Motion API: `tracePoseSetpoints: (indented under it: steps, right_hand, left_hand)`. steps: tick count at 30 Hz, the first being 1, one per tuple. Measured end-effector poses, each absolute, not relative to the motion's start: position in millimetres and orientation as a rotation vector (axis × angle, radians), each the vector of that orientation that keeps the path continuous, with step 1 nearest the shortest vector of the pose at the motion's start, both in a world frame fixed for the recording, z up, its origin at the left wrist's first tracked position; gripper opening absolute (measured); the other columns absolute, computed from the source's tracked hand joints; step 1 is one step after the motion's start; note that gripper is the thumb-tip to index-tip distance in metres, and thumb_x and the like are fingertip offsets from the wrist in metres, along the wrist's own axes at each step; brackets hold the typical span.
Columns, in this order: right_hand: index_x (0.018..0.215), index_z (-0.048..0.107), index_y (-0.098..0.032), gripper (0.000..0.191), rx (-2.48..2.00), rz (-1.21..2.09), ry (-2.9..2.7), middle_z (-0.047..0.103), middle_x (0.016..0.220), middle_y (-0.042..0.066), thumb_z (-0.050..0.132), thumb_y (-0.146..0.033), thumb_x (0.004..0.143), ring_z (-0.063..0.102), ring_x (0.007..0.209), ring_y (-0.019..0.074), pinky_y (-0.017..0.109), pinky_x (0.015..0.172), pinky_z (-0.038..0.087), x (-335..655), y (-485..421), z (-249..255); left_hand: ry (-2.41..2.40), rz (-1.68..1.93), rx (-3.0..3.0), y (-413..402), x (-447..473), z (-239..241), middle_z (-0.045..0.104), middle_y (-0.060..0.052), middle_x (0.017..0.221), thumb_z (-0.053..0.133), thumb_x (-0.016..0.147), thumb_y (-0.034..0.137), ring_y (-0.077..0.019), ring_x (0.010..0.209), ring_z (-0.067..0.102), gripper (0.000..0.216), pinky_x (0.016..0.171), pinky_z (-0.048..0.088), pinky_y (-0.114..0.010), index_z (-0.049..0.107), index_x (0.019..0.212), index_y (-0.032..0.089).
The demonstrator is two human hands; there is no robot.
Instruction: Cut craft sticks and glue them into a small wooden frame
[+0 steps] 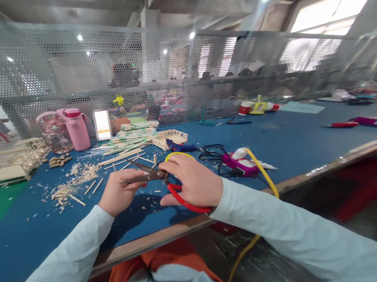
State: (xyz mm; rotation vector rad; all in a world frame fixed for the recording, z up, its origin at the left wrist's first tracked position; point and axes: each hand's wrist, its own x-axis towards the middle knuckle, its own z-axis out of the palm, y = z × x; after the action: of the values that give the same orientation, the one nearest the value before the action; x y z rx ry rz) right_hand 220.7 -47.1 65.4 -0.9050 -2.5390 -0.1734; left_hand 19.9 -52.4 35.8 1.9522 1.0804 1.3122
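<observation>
My right hand (195, 178) grips a pair of scissors (156, 174) with one red and one yellow handle loop, blades parted and pointing left. Close to the blades, my left hand (120, 189) is closed in a pinch; whatever lies between its fingers is too small or hidden to make out. Behind the scissors are thin wooden sticks (125, 153) and a small wooden lattice frame (170, 138). A blue glue gun (180, 146) lies just beyond my right hand. Wood offcuts (68, 184) are scattered to the left of my left hand.
A pink bottle (77, 130), a clear bottle (57, 135) and peanuts (59, 160) stand at the back left, near wooden models (10, 162). On the right, a purple power strip (239, 165) carries a yellow cord (263, 171). A perforated metal screen (95, 65) rises behind the blue tabletop (293, 137).
</observation>
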Motion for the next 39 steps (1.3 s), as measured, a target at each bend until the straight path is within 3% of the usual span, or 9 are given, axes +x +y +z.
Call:
tracePoseSetpoints:
  steps: [11, 17, 22, 27, 29, 34, 39]
  right_hand:
    - [0.098, 0.057, -0.013, 0.075, -0.834, -0.313, -2.548, 0.054, 0.083, 0.01, 0.049, -0.075, 0.057, 0.049, 0.078, 0.0231, 0.034, 0.07, 0.039, 221.6, -43.3, 65.8]
    - [0.096, 0.058, -0.013, 0.073, -0.82, -0.269, -2.55, 0.057, 0.078, 0.01, 0.047, -0.075, 0.059, 0.052, 0.074, 0.0219, 0.032, 0.068, 0.04, 222.0, -38.0, 63.7]
    - [0.09, 0.059, -0.014, 0.065, -0.77, -0.032, -2.512, 0.058, 0.07, 0.006, 0.042, -0.072, 0.067, 0.053, 0.065, 0.0159, 0.025, 0.06, 0.039, 221.9, -33.7, 56.6]
    - [0.096, 0.053, -0.013, 0.06, -0.761, 0.39, -2.472, 0.047, 0.058, -0.003, 0.034, -0.067, 0.077, 0.036, 0.047, 0.0081, 0.02, 0.046, 0.031, 217.1, -34.2, 54.1]
    - [0.099, 0.052, -0.013, 0.062, -0.732, 0.392, -2.488, 0.051, 0.065, -0.001, 0.035, -0.068, 0.075, 0.04, 0.053, 0.0095, 0.021, 0.05, 0.034, 215.6, -33.6, 56.6]
    - [0.103, 0.053, -0.013, 0.071, -0.85, 0.023, -2.546, 0.056, 0.089, 0.011, 0.052, -0.07, 0.062, 0.052, 0.08, 0.0211, 0.032, 0.071, 0.042, 216.5, -32.1, 67.2]
    - [0.105, 0.054, -0.011, 0.075, -0.842, -0.199, -2.569, 0.055, 0.091, 0.013, 0.054, -0.071, 0.059, 0.051, 0.084, 0.0234, 0.036, 0.077, 0.041, 218.3, -33.6, 72.9]
  left_hand:
    - [1.117, 1.342, 2.071, -56.2, 20.4, 33.1, 0.067, -0.004, 0.064, 0.053, 0.067, 0.012, -0.0151, 0.059, 0.059, 0.02, 0.058, 0.044, -0.023, 0.072, 0.071, 0.017]
    - [1.112, 1.37, 1.99, -55.6, 21.4, 32.4, 0.067, -0.005, 0.064, 0.057, 0.068, 0.019, -0.0162, 0.06, 0.058, 0.013, 0.058, 0.045, -0.024, 0.07, 0.067, 0.016]
    - [1.133, 1.347, 1.909, -55.8, 24.7, 35.3, 0.066, -0.003, 0.06, 0.06, 0.067, 0.025, -0.0163, 0.06, 0.059, 0.013, 0.059, 0.046, -0.024, 0.069, 0.059, 0.018]
    - [1.079, 1.364, 1.79, -52.1, 27.9, 38.8, 0.064, -0.002, 0.057, 0.06, 0.068, 0.034, -0.0142, 0.056, 0.056, 0.021, 0.057, 0.045, -0.023, 0.068, 0.061, 0.016]
    - [1.077, 1.378, 1.742, -50.1, 27.1, 38.1, 0.063, -0.001, 0.057, 0.061, 0.068, 0.035, -0.0138, 0.056, 0.056, 0.022, 0.056, 0.045, -0.023, 0.069, 0.065, 0.015]
    - [1.072, 1.405, 1.617, -46.9, 24.7, 33.0, 0.066, -0.004, 0.061, 0.066, 0.063, 0.036, -0.0152, 0.056, 0.058, 0.023, 0.057, 0.047, -0.026, 0.07, 0.071, 0.014]
    - [1.047, 1.48, 1.635, -47.3, 24.0, 29.9, 0.067, -0.005, 0.062, 0.067, 0.063, 0.031, -0.0171, 0.059, 0.06, 0.019, 0.058, 0.048, -0.027, 0.07, 0.07, 0.014]
